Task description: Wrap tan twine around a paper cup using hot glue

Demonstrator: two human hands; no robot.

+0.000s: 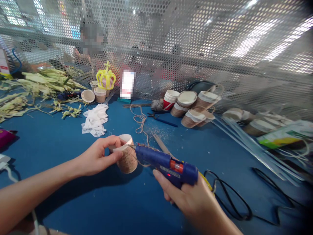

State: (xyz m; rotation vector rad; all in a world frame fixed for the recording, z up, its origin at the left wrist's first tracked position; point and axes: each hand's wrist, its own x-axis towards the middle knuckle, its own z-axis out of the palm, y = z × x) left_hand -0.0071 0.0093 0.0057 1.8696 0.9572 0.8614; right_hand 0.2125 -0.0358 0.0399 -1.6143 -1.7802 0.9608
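My left hand pinches the white rim of a small paper cup whose side is wrapped in brown twine. The cup is tilted slightly above the blue table. A blue hot glue gun with a lit red light is gripped in my right hand. Its metal nozzle points left and meets or nearly meets the cup just under the rim; I cannot tell which. Loose twine runs from the cup back across the table. Behind the glue gun lie scissors, partly hidden.
Twine-wrapped cups and a grey yarn ball stand at the back right. Clear glue sticks and a black cord lie right. Crumpled white tissue, a yellow crown and dry husks are left. A perforated metal screen bounds the back.
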